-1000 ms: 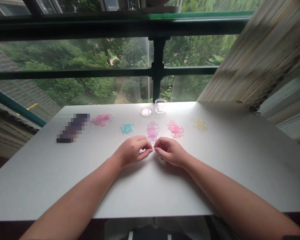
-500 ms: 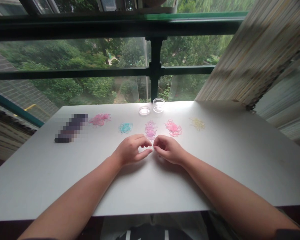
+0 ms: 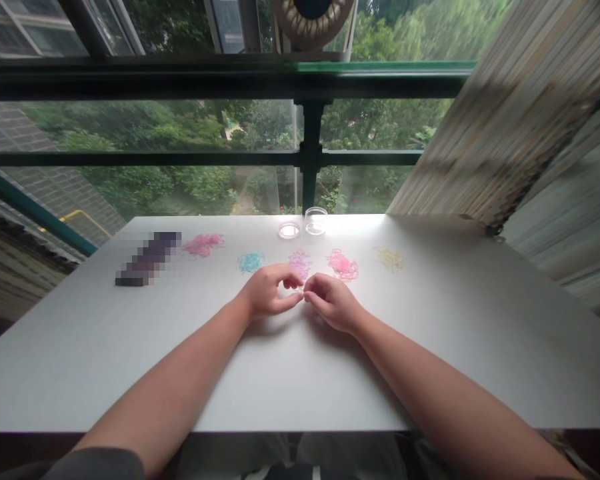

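My left hand (image 3: 270,291) and my right hand (image 3: 334,303) meet over the middle of the white table, their fingertips almost touching. Thumb and fingers of the right hand are pinched together. The left thumb and fingers curl toward the same spot. Whatever is between the fingertips is too small to make out. Just beyond the hands lies a pile of lilac rubber bands (image 3: 299,261), partly covered by the left fingers. To its right is a pile of coral-pink rubber bands (image 3: 343,265), and to its left a pile of turquoise rubber bands (image 3: 251,261).
Yellow rubber bands (image 3: 389,259) lie farther right, and deeper pink rubber bands (image 3: 203,245) farther left beside a blurred dark object (image 3: 149,259). A clear round container (image 3: 316,221) and a shallow clear lid (image 3: 289,231) stand near the table's (image 3: 280,380) window edge.
The view has tilted up slightly, so the scene sits lower. The left thumb and fingertips have drawn closer to the right hand's pinch. The piles are unchanged.
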`<state>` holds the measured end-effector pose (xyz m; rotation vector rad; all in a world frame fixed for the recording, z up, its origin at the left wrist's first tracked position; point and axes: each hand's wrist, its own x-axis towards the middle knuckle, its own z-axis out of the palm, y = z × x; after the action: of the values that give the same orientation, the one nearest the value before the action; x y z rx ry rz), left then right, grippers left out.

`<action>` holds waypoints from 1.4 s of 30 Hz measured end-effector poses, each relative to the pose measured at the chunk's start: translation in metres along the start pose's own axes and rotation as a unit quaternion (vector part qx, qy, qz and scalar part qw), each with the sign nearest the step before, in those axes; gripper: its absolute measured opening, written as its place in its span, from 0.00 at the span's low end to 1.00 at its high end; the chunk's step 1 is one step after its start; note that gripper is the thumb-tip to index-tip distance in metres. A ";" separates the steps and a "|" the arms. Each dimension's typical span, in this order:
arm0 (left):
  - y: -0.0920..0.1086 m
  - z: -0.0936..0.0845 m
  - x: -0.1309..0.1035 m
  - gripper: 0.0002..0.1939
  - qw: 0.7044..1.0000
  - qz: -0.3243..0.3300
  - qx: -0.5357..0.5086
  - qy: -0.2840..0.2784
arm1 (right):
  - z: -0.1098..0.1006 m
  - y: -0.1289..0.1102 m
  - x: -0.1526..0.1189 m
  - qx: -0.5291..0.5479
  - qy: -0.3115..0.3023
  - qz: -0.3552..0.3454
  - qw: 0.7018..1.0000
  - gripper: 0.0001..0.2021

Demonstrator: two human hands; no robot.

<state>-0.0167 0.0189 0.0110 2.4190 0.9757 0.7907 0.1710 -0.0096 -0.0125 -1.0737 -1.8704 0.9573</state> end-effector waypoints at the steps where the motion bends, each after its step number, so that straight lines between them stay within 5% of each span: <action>1: -0.002 0.000 -0.002 0.08 1.000 0.001 -0.005 0.001 | 0.001 0.000 0.000 0.004 -0.003 0.001 1.000 0.01; 34: -0.001 -0.005 -0.017 0.06 0.999 0.039 -0.011 -0.013 | 0.001 -0.004 -0.007 0.033 -0.055 0.036 0.997 0.02; 38: -0.015 -0.018 -0.017 0.06 1.000 0.013 0.021 0.007 | 0.000 -0.004 -0.008 0.032 -0.049 0.044 0.997 0.02; 42: -0.045 -0.042 -0.018 0.07 0.988 -0.074 0.101 0.087 | -0.002 -0.002 -0.009 0.034 -0.050 0.050 0.997 0.03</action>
<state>-0.0765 0.0427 0.0111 2.4385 1.3454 0.8990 0.1752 -0.0183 -0.0119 -1.1056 -1.8638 1.1446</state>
